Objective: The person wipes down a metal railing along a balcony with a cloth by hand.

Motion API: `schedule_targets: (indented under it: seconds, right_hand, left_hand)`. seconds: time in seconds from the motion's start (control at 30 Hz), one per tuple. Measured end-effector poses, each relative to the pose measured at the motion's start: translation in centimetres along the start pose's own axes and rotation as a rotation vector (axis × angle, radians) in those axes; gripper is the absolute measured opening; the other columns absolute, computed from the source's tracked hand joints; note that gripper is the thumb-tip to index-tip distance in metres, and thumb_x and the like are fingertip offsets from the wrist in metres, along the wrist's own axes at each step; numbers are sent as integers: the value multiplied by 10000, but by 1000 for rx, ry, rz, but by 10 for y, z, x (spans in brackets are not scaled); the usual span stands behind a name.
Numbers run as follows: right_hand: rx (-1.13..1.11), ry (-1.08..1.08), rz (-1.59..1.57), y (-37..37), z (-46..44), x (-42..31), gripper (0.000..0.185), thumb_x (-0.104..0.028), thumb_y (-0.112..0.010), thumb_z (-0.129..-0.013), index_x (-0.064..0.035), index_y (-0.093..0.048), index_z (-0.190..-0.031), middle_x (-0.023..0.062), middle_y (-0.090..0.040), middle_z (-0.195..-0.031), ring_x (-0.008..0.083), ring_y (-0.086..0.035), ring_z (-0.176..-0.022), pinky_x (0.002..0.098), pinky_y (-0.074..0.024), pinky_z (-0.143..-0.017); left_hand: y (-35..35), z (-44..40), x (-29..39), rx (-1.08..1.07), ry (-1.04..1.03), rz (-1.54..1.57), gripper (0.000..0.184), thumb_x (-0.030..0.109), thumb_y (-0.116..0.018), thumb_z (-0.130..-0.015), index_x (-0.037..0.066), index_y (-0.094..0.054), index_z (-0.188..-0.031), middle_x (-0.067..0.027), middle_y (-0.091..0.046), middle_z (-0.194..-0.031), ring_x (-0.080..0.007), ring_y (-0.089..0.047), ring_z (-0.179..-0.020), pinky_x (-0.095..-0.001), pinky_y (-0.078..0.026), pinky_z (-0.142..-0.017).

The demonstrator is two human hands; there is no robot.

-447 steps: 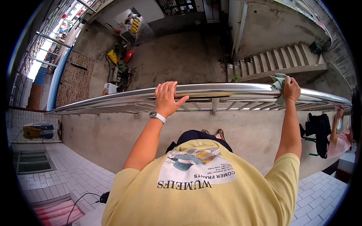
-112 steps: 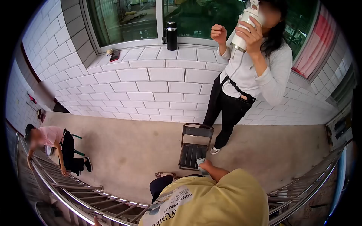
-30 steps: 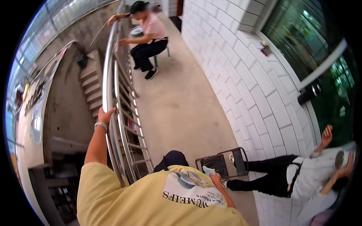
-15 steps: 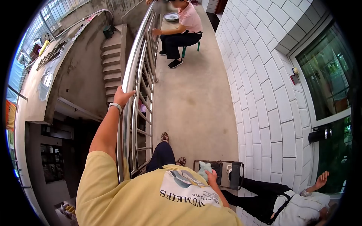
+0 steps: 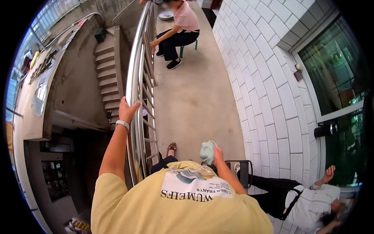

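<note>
My left hand (image 5: 127, 110) rests over the shiny metal railing (image 5: 134, 74), fingers on its far side and thumb on the near side. A pale watch band circles that wrist. In my right hand (image 5: 219, 154) is a bunched, pale green cloth (image 5: 208, 151), held out in front of my body over the concrete floor. The fingers of that hand are partly hidden by the cloth. One of my feet, in a brown openwork shoe (image 5: 172, 147), shows beside the railing.
Ahead, a person in a pink top (image 5: 186, 17) sits on a green stool (image 5: 182, 51) by the railing. A dark-framed chair (image 5: 244, 173) and another person in white (image 5: 317, 206) are at right, along the white tiled wall (image 5: 269, 105). Concrete stairs (image 5: 107, 74) lie beyond the railing.
My right hand has brought the cloth forward, away from the chair. My left hand stays on the railing. The seated person's near hand has moved lower along the railing.
</note>
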State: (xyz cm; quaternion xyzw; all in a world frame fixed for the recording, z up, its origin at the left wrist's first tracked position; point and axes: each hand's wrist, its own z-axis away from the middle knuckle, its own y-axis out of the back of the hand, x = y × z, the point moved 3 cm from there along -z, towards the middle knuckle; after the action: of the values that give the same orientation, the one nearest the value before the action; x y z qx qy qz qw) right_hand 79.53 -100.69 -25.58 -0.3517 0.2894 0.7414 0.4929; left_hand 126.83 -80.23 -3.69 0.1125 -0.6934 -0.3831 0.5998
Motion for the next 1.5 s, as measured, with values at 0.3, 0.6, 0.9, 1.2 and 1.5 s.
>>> schedule_targets:
  seconds: [0.3,0.6,0.9,1.2,1.5]
  right_hand:
    - [-341,348,30,-75,62,-125,398,-121,-641,-837,-20,-564,-1215,101,-621,-1110,150,-583,-993,279,-478,-852]
    - [-659,680,240,-98,162,-199,395,-121,-618,-844,-63,-555,-1229,109,-596,-1168,181,-564,-1086,311,-438,-948]
    - [-623,711,353,-86,194,-206,641,-92,-620,-804,-161,-389,-1398,156,-576,-1191,284,-570,-1097,380,-449,-947]
    - [-738,958,636,-103,230,-212,516,-233,-587,-874,-180,-434,-1364,130,-644,-1060,339,-644,-875,414,-522,-738]
    - [-642,689,359,-104,217,-211,424,-92,-671,-818,-27,-511,-1205,69,-643,-853,109,-582,-598,256,-478,-569]
  left_hand:
    - [-30,108,30,-270,-164,620,300,149,-611,-923,-13,-571,-1173,-65,-620,-1098,-130,-574,-1015,-259,-454,-881]
    - [-91,200,53,-1023,552,1007,463,396,-454,-978,14,-500,-1235,-127,-614,-1124,-250,-587,-1081,-355,-449,-930]
    - [-91,220,77,-1083,620,903,493,452,-444,-962,102,-423,-1310,-129,-622,-1072,-251,-627,-971,-360,-477,-887]
    - [-79,207,68,-983,727,1316,324,297,-464,-965,106,-545,-1213,-42,-625,-1149,-208,-593,-1055,-373,-457,-914]
    - [-29,194,114,-890,338,1513,438,262,-471,-970,82,-408,-1364,-72,-534,-1308,-240,-499,-1219,-415,-355,-1046]
